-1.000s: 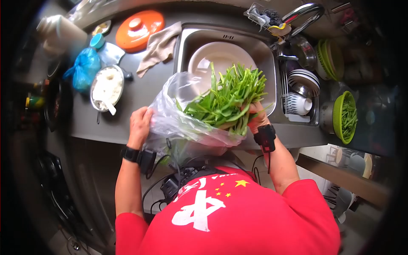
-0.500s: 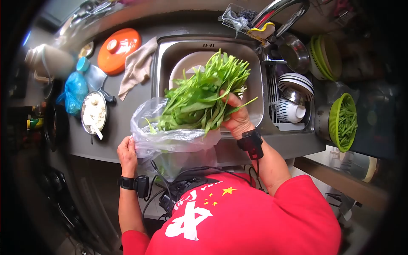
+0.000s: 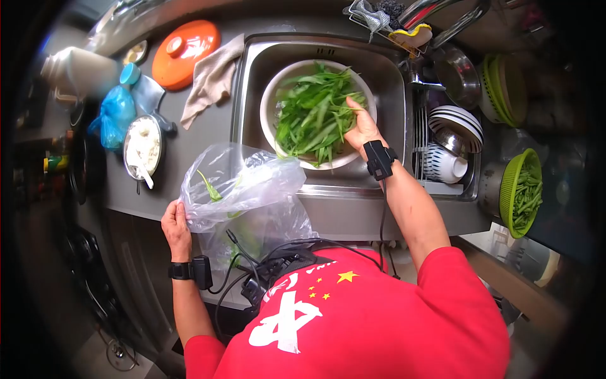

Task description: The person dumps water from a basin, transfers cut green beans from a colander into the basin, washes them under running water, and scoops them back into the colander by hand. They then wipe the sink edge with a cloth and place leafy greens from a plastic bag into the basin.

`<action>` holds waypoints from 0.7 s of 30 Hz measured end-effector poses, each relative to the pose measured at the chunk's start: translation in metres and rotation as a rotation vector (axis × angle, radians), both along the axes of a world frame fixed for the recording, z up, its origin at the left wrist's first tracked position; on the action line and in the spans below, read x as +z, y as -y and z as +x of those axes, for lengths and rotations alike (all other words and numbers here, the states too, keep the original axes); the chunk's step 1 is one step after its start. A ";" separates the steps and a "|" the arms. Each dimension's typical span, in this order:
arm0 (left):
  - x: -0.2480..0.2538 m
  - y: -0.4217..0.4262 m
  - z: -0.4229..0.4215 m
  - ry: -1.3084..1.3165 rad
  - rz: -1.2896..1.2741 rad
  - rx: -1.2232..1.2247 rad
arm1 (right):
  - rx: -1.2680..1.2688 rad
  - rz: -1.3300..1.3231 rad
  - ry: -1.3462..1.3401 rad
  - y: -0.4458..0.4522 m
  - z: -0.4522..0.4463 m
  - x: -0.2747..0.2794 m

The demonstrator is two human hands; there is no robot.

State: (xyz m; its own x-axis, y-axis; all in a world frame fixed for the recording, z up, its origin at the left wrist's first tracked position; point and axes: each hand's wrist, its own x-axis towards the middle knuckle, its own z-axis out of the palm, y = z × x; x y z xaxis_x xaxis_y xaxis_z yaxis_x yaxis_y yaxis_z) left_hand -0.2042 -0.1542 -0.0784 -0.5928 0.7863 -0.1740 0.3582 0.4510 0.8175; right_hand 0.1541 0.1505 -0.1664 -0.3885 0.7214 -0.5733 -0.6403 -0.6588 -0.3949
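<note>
Loose leafy greens [image 3: 312, 117] fill a white basin [image 3: 270, 129] inside the steel sink [image 3: 388, 136]. At the right side of that basin, my right hand [image 3: 364, 126] is closed around some of the greens, its fingertips partly among the stems. My left hand [image 3: 177, 222] pinches the edge of a clear plastic bag [image 3: 252, 196] at the counter's front edge. A few green leaves remain in the bag, one lying near its mouth.
Left of the sink are a beige cloth [image 3: 213, 79], an orange lid [image 3: 184, 54], a blue bag [image 3: 117, 115] and a dish of white food [image 3: 144, 145]. Rightward stand a rack with bowls [image 3: 445, 163], a faucet [image 3: 464, 25] and a green basket of beans [image 3: 525, 192].
The bunch of greens has moved from over the bag into the basin with my right hand. My left hand still holds the bag, which now hangs looser.
</note>
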 end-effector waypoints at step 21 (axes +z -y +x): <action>0.036 -0.015 0.030 0.165 0.151 0.039 | 0.669 1.479 0.498 0.086 -0.046 0.113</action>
State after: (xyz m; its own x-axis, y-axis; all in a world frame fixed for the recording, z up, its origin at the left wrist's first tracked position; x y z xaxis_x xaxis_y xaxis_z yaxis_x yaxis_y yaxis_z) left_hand -0.1743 -0.1391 -0.0424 -0.5963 0.7879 -0.1536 0.1983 0.3300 0.9229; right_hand 0.1082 0.0648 -0.0538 -0.8272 0.5088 0.2384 -0.0572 0.3459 -0.9365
